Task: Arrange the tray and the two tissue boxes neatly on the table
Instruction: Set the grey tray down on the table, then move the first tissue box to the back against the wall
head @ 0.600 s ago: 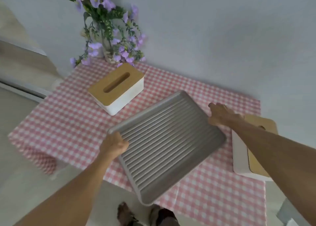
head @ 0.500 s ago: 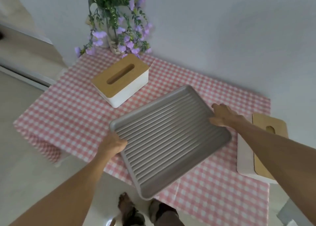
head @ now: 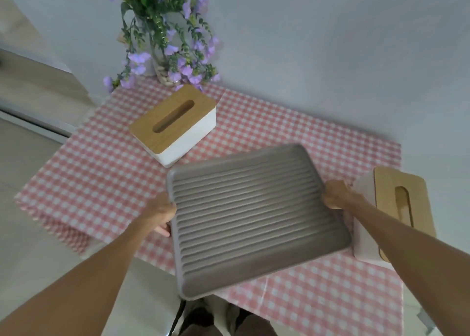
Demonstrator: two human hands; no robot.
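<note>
A grey ribbed tray [head: 254, 216] is held over the middle of the pink checked table [head: 101, 172], its near corner past the table's front edge. My left hand [head: 161, 212] grips its left rim and my right hand [head: 337, 195] grips its right rim. One white tissue box with a wooden lid [head: 175, 124] stands behind the tray at the back left. A second tissue box [head: 396, 208] stands at the right edge, touching or just beside the tray's right side and partly hidden by my right forearm.
A glass vase of purple flowers [head: 165, 43] stands at the table's back left corner against the pale wall. My feet [head: 216, 320] show on the floor below the front edge. Bare cloth lies at the left and front right.
The tray has turned clockwise and shifted right toward the right tissue box, both hands still on its rims. The view has also shifted.
</note>
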